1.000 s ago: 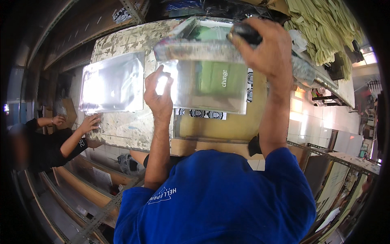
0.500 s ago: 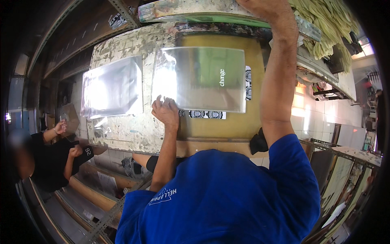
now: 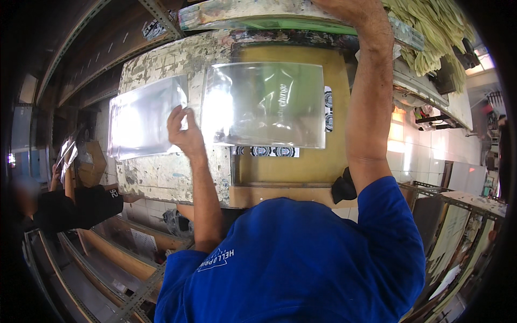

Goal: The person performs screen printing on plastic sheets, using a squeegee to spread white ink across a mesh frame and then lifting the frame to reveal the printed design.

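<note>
My left hand (image 3: 186, 134) is at the right edge of a stack of clear plastic sheets (image 3: 142, 118) on the left of the table. Its thumb and fingertips are pinched together at the sheet's edge, where the plastic is creased. Another clear plastic sheet (image 3: 258, 132) lies to the right over a yellowish-brown board (image 3: 318, 167), its surface rippled, with white lettering showing on it. My right hand (image 3: 344, 11) rests at the far side on a raised, paint-stained frame (image 3: 242, 13); its fingers run out of the picture.
Black-and-white printed strips (image 3: 266, 151) stick out under the right sheet. A black cloth-like lump (image 3: 343, 185) sits by the board's near right corner. Yellowish sheets (image 3: 436, 32) hang at far right. On the left, a co-worker (image 3: 70, 207) holds up shiny plastic. Metal shelving stands around.
My left hand has left the right sheet's near left corner and moved left to the stack. The right sheet has become rippled. The co-worker has raised a shiny sheet. My right hand has hardly moved.
</note>
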`<state>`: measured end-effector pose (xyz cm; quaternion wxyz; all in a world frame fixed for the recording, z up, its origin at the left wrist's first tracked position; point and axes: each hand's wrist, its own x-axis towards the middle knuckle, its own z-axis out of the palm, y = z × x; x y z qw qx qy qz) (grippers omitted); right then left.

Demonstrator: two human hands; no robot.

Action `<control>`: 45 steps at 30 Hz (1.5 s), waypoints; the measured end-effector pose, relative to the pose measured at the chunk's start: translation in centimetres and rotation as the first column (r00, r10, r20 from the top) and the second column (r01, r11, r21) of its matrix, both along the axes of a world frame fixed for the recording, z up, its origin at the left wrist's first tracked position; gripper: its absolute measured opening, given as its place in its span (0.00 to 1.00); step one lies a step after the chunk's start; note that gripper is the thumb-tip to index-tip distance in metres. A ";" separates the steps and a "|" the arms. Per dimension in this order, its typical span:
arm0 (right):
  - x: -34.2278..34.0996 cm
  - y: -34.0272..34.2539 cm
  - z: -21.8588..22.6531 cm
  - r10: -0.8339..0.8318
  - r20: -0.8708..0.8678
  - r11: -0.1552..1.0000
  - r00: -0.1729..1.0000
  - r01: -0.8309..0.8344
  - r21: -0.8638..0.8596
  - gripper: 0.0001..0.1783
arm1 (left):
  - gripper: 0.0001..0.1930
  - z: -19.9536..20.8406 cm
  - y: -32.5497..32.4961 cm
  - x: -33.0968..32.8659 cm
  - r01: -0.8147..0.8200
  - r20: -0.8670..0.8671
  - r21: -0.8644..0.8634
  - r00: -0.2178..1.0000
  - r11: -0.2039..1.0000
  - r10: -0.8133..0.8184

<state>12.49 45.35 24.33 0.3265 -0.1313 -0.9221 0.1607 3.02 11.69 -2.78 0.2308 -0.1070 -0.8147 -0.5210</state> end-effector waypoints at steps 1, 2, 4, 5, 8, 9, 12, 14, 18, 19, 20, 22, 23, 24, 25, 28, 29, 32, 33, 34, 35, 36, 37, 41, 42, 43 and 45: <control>0.0 0.1 -0.1 0.002 -0.002 1.000 1.000 -0.002 0.002 0.20 | 0.09 -0.2 -1.2 -0.6 -0.014 0.043 0.047 0.999 0.999 0.012; 0.0 0.1 -0.1 0.004 -0.003 1.000 1.000 -0.004 0.002 0.20 | 0.09 0.0 -2.3 -0.9 -0.047 0.099 0.098 0.994 0.994 0.037; -0.1 0.1 -0.2 0.001 0.006 1.000 1.000 -0.001 0.001 0.20 | 0.11 -0.6 -5.0 -1.8 -0.115 0.169 0.166 0.982 0.979 0.087; -0.1 0.1 -0.1 0.000 0.009 1.000 1.000 0.000 0.000 0.20 | 0.12 -1.3 -6.7 -2.1 -0.147 0.174 0.186 0.978 0.971 0.114; 0.5 -0.9 0.4 -0.007 0.039 1.000 0.999 0.007 -0.009 0.19 | 0.14 -3.9 -12.2 -2.9 -0.292 0.169 0.173 0.950 0.941 0.263; 0.6 -1.0 0.5 0.004 0.034 1.000 0.999 -0.003 -0.011 0.19 | 0.15 -4.2 -13.4 -2.8 -0.314 0.168 0.186 0.944 0.931 0.285; 1.0 -1.7 0.2 0.017 -0.025 0.999 1.000 -0.016 0.032 0.19 | 0.16 -6.3 -18.5 -2.9 -0.450 0.217 0.168 0.885 0.877 0.413; 1.0 -2.1 -0.4 -0.003 -0.078 0.997 0.997 0.009 0.078 0.18 | 0.17 -7.5 -21.1 -3.2 -0.524 0.233 0.186 0.845 0.831 0.481; 0.7 -1.9 -0.4 0.011 -0.040 1.000 0.999 -0.010 0.024 0.17 | 0.18 -8.3 -24.4 -3.5 -0.670 0.293 0.113 0.728 0.734 0.620; 1.2 -2.6 -0.6 0.004 -0.071 0.998 0.997 0.000 0.065 0.17 | 0.19 -8.5 -25.0 -3.6 -0.702 0.311 0.085 0.693 0.707 0.651; 1.2 -2.7 -0.8 0.006 -0.081 0.999 0.997 -0.001 0.054 0.17 | 0.20 -8.9 -25.9 -3.8 -0.716 0.284 0.058 0.680 0.696 0.676; 0.7 -1.9 -0.9 0.025 -0.083 0.999 0.996 -0.028 -0.025 0.17 | 0.20 -10.1 -28.8 -4.5 -0.714 0.244 0.071 0.689 0.696 0.682; 0.6 -1.5 -0.9 0.037 -0.073 0.995 0.997 -0.044 -0.090 0.17 | 0.21 -10.7 -30.2 -4.9 -0.712 0.225 0.078 0.695 0.698 0.683; 0.6 -1.5 -0.9 0.037 -0.065 0.995 0.997 -0.043 -0.086 0.17 | 0.21 -11.0 -31.8 -5.2 -0.727 0.214 0.054 0.678 0.684 0.703; 0.6 -1.6 -0.8 0.037 -0.060 0.996 0.998 -0.042 -0.081 0.17 | 0.21 -11.2 -33.4 -5.4 -0.742 0.202 0.031 0.661 0.670 0.723; 1.7 -3.9 -0.7 -0.019 -0.065 1.000 0.998 0.020 0.003 0.18 | 0.24 -10.5 -30.5 -6.1 -0.790 0.078 -0.310 0.534 0.529 0.842; 1.7 -4.3 -0.5 -0.018 -0.080 0.999 0.997 0.022 0.038 0.18 | 0.25 -9.4 -29.8 -5.9 -0.794 -0.012 -0.447 0.466 0.412 0.885; 1.8 -3.7 -1.0 -0.003 -0.100 0.994 0.995 0.014 0.113 0.19 | 0.34 -9.6 -28.4 -6.5 -0.725 -0.132 -0.412 0.646 0.551 0.752; 1.9 -3.0 -1.7 -0.006 -0.085 0.992 0.996 0.017 0.121 0.19 | 0.33 -9.1 -25.5 -6.7 -0.655 -0.125 -0.407 0.731 0.637 0.671; 2.1 -1.5 -2.9 -0.013 -0.046 0.995 0.999 0.018 0.095 0.19 | 0.32 -7.7 -21.2 -6.7 -0.569 -0.116 -0.399 0.809 0.719 0.576; 2.3 -0.9 -3.6 -0.016 -0.009 0.998 1.000 0.016 0.065 0.19 | 0.29 -5.9 -16.8 -6.2 -0.395 -0.052 -0.190 0.918 0.899 0.393; 2.7 -1.6 -3.9 -0.002 0.004 0.999 1.000 0.002 0.039 0.18 | 0.28 -4.4 -13.0 -5.3 -0.280 0.059 -0.060 0.957 0.958 0.284; 3.3 -2.0 -4.4 0.007 -0.001 0.999 1.000 -0.007 0.040 0.19 | 0.29 -3.2 -9.6 -4.6 -0.085 0.124 0.104 0.990 0.991 0.072; 5.5 -4.0 -8.9 0.067 -0.050 0.985 0.996 -0.058 0.164 0.21 | 0.44 1.2 1.0 1.8 0.398 0.180 0.560 0.797 0.726 -0.576; 6.6 -4.6 -10.0 0.077 -0.073 0.972 0.994 -0.058 0.229 0.21 | 0.49 2.5 3.0 3.3 0.440 0.168 0.655 0.708 0.614 -0.686; 7.6 -5.6 -10.9 0.067 -0.062 0.973 0.996 -0.052 0.223 0.21 | 0.55 2.6 3.9 4.4 0.544 0.085 0.620 0.670 0.565 -0.738; 9.3 -7.4 -13.0 0.040 -0.039 0.978 0.998 -0.031 0.205 0.21 | 0.60 4.0 5.9 7.2 0.468 0.061 0.742 0.666 0.480 -0.743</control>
